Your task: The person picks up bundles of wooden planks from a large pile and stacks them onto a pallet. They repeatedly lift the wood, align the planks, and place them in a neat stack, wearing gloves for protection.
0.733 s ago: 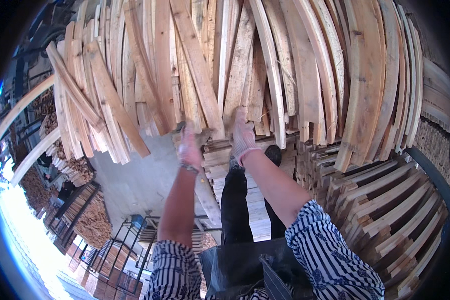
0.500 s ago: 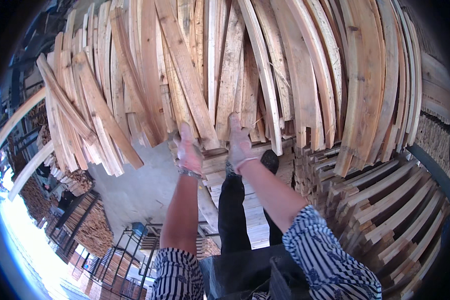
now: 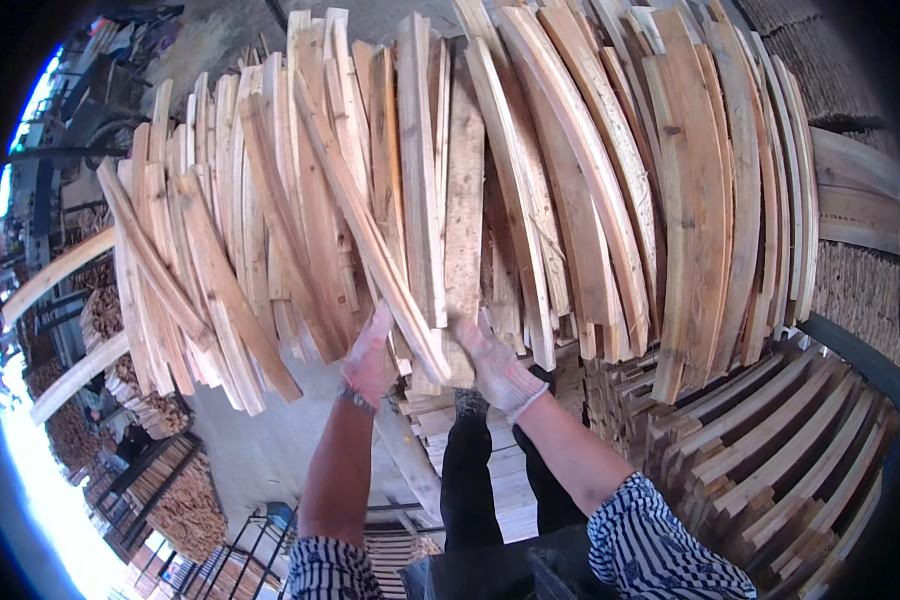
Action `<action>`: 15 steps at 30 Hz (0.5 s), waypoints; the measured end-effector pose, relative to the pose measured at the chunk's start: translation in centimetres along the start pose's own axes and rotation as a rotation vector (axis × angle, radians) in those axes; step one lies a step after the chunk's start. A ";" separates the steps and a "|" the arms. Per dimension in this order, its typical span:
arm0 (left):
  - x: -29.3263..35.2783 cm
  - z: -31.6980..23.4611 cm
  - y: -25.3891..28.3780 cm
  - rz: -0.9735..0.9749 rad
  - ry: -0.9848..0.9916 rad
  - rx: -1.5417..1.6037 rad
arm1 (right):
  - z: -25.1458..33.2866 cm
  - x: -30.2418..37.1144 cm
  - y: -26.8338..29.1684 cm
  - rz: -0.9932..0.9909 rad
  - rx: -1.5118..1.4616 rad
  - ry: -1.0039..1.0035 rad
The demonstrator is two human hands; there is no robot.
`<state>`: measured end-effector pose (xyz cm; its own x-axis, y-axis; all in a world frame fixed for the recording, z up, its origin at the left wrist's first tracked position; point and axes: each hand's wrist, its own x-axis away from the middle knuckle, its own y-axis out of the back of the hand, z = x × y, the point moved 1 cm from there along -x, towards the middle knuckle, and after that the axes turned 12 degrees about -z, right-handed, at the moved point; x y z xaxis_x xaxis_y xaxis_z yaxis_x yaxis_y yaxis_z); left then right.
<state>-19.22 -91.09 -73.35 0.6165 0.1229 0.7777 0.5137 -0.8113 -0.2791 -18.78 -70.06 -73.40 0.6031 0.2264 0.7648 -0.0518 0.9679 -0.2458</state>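
My left hand (image 3: 368,362), in a light thin glove, is at the near end of a slanted wooden plank (image 3: 378,240). Its fingers press against the plank's left side, and part of the grip is hidden under the wood. My right hand (image 3: 498,372), gloved too, closes on the near end of a straight, rough-faced plank (image 3: 464,210), with the thumb side on its right edge. The two plank ends lie close together between my hands and jut out past the neighbouring pieces. Many more planks lie side by side around them.
To the right are stacked layers of spaced wooden strips (image 3: 770,450) beside a dark metal bar (image 3: 855,362). Dark metal racks (image 3: 245,550) and wood piles (image 3: 182,500) stand at the lower left. Pale boards (image 3: 510,460) lie near my legs, beside grey floor (image 3: 260,460).
The straight plank has slid toward me under my right hand. The slanted plank has turned more onto its edge, my left hand now against it. The whole view has shifted.
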 end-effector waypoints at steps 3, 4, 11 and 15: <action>0.9 2.7 1.0 0.249 0.117 0.230 | 2.8 0.3 1.2 0.004 0.361 0.062; 0.5 1.3 1.9 0.363 0.175 0.259 | 4.9 0.4 1.2 0.042 0.486 0.070; 0.8 1.9 -4.9 -0.047 -0.138 -0.215 | 5.0 -4.0 1.3 -0.069 -0.110 0.071; 4.6 4.7 -0.9 -0.009 -0.181 -0.239 | 5.4 1.1 2.0 -0.052 0.000 -0.015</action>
<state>-14.00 -87.08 -72.15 0.7199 0.2137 0.6603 0.3783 -0.9185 -0.1153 -22.54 -67.24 -69.83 0.5928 0.1771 0.7857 -0.0202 0.9785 -0.2053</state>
